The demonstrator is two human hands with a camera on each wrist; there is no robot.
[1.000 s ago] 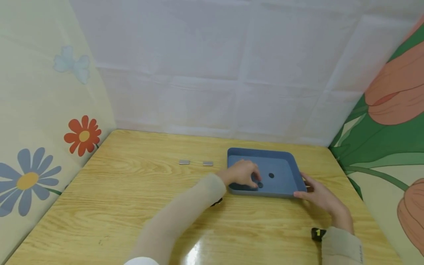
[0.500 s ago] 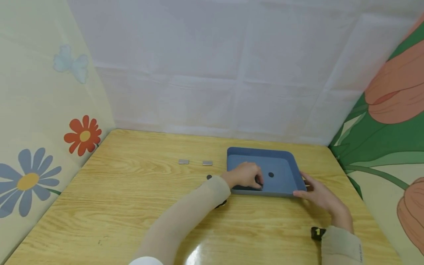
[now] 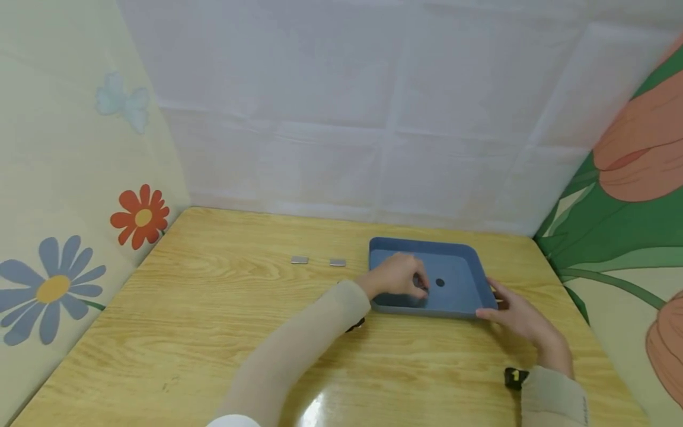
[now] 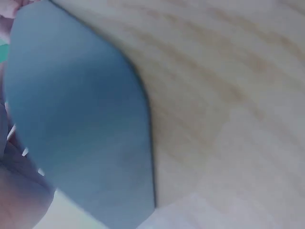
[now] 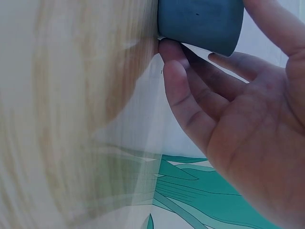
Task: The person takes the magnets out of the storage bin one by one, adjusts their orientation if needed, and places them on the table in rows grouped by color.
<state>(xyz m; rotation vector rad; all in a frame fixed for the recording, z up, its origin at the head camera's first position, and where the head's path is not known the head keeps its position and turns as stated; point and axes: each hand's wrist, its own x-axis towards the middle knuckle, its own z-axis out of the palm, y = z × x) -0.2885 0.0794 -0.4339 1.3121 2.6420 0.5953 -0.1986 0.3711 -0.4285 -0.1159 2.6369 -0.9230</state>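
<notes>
A blue tray [image 3: 459, 261] lies on the wooden table [image 3: 224, 320], right of centre. My left hand [image 3: 418, 283] reaches into it, its curled fingers pinching a small black disc on the tray floor. A second black disc [image 3: 440, 283] lies just right of those fingers. My right hand [image 3: 493, 308] rests against the tray's near right corner with its fingers fairly straight. The right wrist view shows those fingers [image 5: 183, 90] touching the tray corner [image 5: 200, 21]. In the blurred left wrist view there is only the tray [image 4: 76, 119] and the table [image 4: 219, 95].
Two small silver rectangular pieces [image 3: 300, 260] [image 3: 337, 262] lie on the table left of the tray. White panels close the back; flowered panels [image 3: 53, 178] [image 3: 629, 207] close the left and right sides. The table's left half is bare wood.
My left hand moved from the tray's near edge a little further in and closed on the disc that lay there. The right hand stayed at the corner.
</notes>
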